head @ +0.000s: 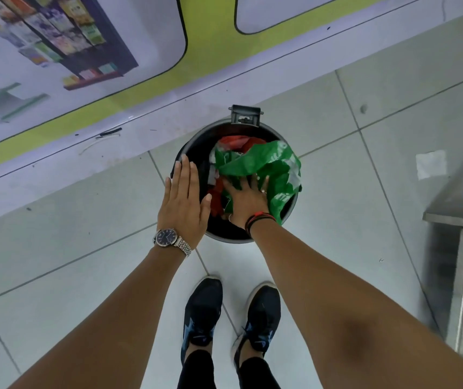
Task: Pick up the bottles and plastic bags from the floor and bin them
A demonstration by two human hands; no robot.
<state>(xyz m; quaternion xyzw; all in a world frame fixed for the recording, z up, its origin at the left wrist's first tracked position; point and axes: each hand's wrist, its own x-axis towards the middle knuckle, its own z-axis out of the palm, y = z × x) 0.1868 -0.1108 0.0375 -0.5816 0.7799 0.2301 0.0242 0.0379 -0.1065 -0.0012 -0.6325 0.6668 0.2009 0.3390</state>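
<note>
Pale floor tiles [351, 209] run up to a wall panel printed with shelves of goods, and a round black bin [185, 148] stands on them just in front of the person's dark shoes [203, 310].

Inside the bin a green plastic bag [264, 161] lies crumpled on top, spilling over the right-hand rim, with red plastic [238, 141] showing behind and beneath it. The right hand [248, 196], fingers spread flat, presses down on the green bag; it is pushing rather than gripping. The left hand [182, 200] is open too, palm down with the fingers together, resting at the bin's left rim and holding nothing, as if to steady it. A watch [165, 237] sits on that wrist and cords on the other.

This looks like the binning step: the bags are in and being packed down. Whether any bottles lie under the plastic cannot be told from here. Next the person would need to lift both hands clear and look over the floor for anything left; the bag hanging over the rim may want tucking in so that it does not slide out.
</note>
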